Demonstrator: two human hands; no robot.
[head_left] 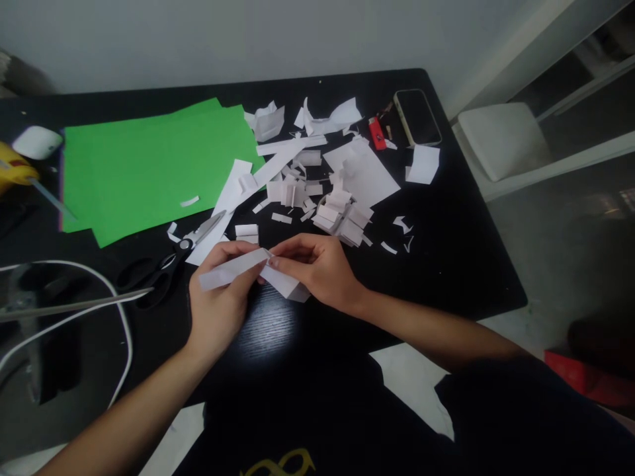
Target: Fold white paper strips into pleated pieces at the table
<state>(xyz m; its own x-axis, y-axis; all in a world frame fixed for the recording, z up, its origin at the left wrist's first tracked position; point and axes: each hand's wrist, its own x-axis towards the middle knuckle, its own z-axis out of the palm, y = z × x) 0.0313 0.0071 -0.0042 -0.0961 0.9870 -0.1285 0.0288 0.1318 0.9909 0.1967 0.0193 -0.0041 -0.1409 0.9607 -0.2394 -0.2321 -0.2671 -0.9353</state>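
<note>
Between both hands is a folded strip of white paper (234, 270), bent into two arms that meet at my fingertips. My left hand (218, 301) pinches it with thumb and fingers, one arm of the strip lying across that hand. My right hand (320, 271) grips the fold by thumb and forefinger, and the other arm slants down below it. Just beyond the hands sit a small folded paper piece (247, 233) and a pile of folded paper pieces (341, 217). Black-handled scissors (186, 244) rest open left of my left hand.
Green sheets (159, 172) cover the table's back left. A yellow glue gun (17, 168) and a white case (38, 142) stand at far left, near a white cable (126, 330). Paper scraps (330, 119), a red lighter (377, 133) and a phone (417, 118) lie toward the back right.
</note>
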